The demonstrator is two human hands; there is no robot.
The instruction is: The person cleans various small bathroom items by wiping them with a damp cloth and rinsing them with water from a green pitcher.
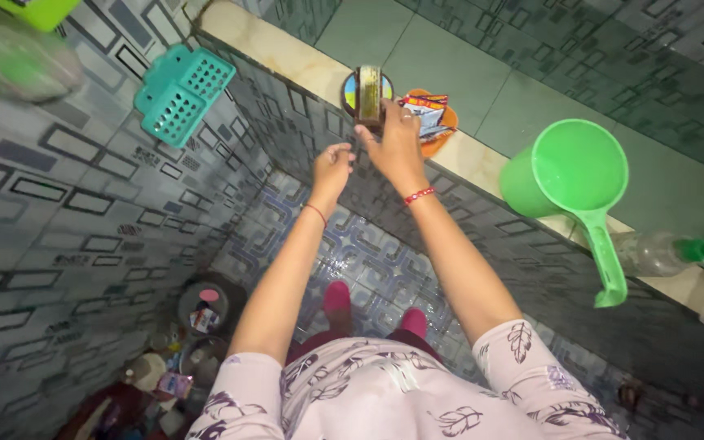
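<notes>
Cream stone forms the ledge (482, 167) that tops a low tiled wall, and everything here is placed against it. Standing on edge upon the ledge's far stretch is a small greenish-brown block (368, 95), perhaps a scrubber or a bar of soap; the right hand (397, 145) reaches up from below with its fingers closed over the block's lower end, gripping it. Behind the block, also on the ledge, lies a dark round dish (349, 88), and just to the block's right an orange dish (442, 122) with a printed sachet (427, 110) resting in it. The left hand (332, 169) hangs just short of the ledge, against the wall's face, fingers curled loosely together with the fingertips pinched; whether anything sits between them cannot be told. Both wrists wear thin red threads. Farther along the ledge toward the near end stands a green plastic mug (568, 171) with its long handle hanging over the edge, and beyond that a clear bottle (653, 253) with a green cap lies on its side. A teal basket (179, 91) hangs on the side wall left of the ledge. Below the ledge, on wet patterned floor, pink slippers (337, 298) show, with tubs and bottles (197, 314) crowded in the corner.
</notes>
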